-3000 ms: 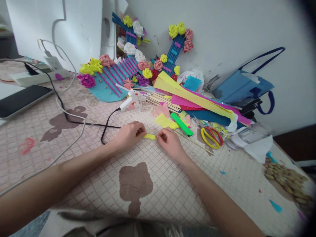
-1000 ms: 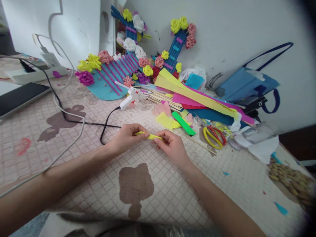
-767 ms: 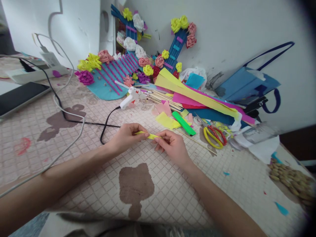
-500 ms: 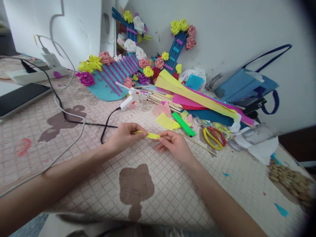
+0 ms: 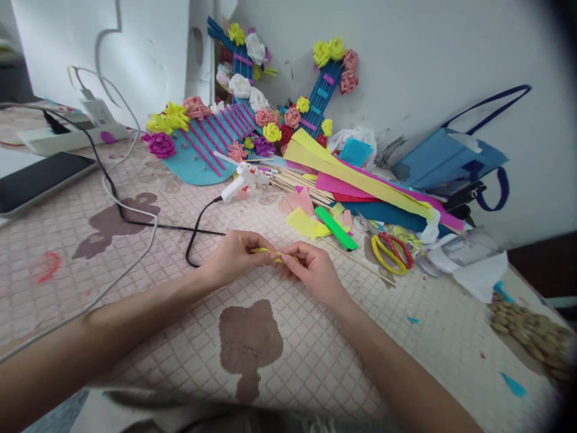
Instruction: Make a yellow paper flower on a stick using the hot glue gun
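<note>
Between my two hands is a narrow strip of yellow paper [image 5: 260, 249], mostly covered by the fingers. My left hand [image 5: 237, 257] pinches its left part, and my right hand [image 5: 314, 268] grips the right end with thumb and fingers. The fingertips of both hands nearly meet over the strip, just above the tabletop. Behind them lie yellow paper scraps [image 5: 303, 223] and a green box cutter [image 5: 336, 228]. A white glue gun [image 5: 238, 182] rests farther back, its black cord [image 5: 195, 240] running beside my left hand.
Scissors [image 5: 388, 255] with red and yellow handles lie to the right, near a thin stick [image 5: 360, 264]. Paper-flower guitars [image 5: 198, 150] and rolled crepe paper [image 5: 360, 174] stand along the wall. A phone [image 5: 45, 180] and white cable [image 5: 135, 255] are on the left; peanuts [image 5: 527, 331] lie far right.
My hands have come closer together, and less of the yellow paper strip shows between them. The strip now looks narrower. The objects on the table stay put.
</note>
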{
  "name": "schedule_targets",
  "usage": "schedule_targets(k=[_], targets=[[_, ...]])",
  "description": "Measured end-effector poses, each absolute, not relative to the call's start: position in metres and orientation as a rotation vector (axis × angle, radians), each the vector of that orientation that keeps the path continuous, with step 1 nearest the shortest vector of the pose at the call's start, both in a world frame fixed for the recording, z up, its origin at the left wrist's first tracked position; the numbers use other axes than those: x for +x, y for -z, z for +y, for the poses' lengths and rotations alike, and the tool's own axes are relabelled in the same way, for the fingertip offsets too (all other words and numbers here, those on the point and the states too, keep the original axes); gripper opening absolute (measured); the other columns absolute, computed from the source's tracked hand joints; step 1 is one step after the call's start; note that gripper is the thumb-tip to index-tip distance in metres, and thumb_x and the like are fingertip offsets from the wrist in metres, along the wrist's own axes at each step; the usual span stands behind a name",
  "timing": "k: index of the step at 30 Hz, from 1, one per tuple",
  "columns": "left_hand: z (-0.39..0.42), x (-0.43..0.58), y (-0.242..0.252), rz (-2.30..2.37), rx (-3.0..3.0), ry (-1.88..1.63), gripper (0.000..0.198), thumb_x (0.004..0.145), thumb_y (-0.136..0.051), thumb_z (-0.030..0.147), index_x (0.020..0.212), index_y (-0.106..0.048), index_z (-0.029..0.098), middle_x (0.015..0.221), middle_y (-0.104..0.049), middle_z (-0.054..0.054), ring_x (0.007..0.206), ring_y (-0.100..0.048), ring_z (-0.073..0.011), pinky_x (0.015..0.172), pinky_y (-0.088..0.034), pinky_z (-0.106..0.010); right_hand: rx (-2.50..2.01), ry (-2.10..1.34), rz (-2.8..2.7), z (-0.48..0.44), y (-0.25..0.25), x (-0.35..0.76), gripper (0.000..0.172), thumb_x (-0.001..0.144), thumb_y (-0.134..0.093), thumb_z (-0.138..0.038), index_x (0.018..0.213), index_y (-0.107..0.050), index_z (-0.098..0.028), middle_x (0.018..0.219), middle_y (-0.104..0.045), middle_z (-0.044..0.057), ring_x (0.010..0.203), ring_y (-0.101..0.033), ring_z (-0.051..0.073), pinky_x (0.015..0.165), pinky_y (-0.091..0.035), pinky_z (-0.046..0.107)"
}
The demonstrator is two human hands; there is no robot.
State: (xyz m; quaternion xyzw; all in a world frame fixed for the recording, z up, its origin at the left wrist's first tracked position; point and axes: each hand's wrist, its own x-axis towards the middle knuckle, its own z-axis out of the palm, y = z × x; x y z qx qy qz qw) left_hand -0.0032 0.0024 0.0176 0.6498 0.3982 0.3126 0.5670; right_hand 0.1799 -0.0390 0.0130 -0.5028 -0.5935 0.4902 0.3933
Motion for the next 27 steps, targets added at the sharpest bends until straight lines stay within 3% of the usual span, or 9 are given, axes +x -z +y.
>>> schedule_targets(k=[6,12,18,24,27], targets=[[0.019,-0.015,-0.015,0.970,1.309,-0.724,0.021,0.074,-0.068,0.030,0.086,-0.067,0.013,0.074,-0.072,-0.005,0.069,-0.068,-0.0146,0.066,-0.055,-0.026,-1.297,-1.229,-1.454,-0.033,-0.008,0.192,0.026,0.081,-0.061,-0.043,0.081,-0.060,-0.017,0.072,-0.070,0.003,0.048,-0.061,0.010,0.039,-0.041,0.019],[0.017,-0.012,-0.014,0.953,1.635,-0.859,0.029,0.078,-0.065,0.036,0.097,-0.063,0.013,0.093,-0.072,-0.009,0.087,-0.068,-0.0189,0.077,-0.055,-0.029,-1.288,-1.277,-1.444,-0.034,-0.008,0.193,0.025,0.080,-0.062,-0.042,0.080,-0.059,-0.017,0.072,-0.071,0.003,0.048,-0.061,0.009,0.039,-0.041,0.018],[0.009,-0.005,-0.010,0.905,1.593,-0.664,0.021,0.080,-0.060,0.034,0.084,-0.065,0.014,0.078,-0.073,-0.006,0.071,-0.069,-0.0166,0.069,-0.056,-0.028,-1.284,-1.281,-1.499,-0.036,-0.009,0.192,0.025,0.081,-0.061,-0.042,0.081,-0.060,-0.017,0.071,-0.069,0.002,0.049,-0.061,0.009,0.041,-0.041,0.018],[0.019,-0.012,-0.012,0.912,1.661,-0.755,0.029,0.079,-0.061,0.038,0.095,-0.063,0.014,0.086,-0.071,-0.007,0.079,-0.067,-0.0167,0.071,-0.054,-0.028,-1.313,-1.199,-1.523,-0.035,-0.006,0.195,0.024,0.082,-0.059,-0.040,0.080,-0.059,-0.016,0.071,-0.068,0.002,0.046,-0.058,0.008,0.040,-0.039,0.017],[0.016,-0.008,-0.015,0.935,1.801,-0.773,0.024,0.079,-0.060,0.037,0.086,-0.064,0.014,0.075,-0.067,-0.004,0.068,-0.062,-0.0131,0.059,-0.048,-0.021,-1.294,-1.226,-1.548,-0.035,-0.006,0.196,0.023,0.081,-0.059,-0.040,0.081,-0.059,-0.017,0.071,-0.068,0.002,0.047,-0.058,0.008,0.040,-0.040,0.018]])
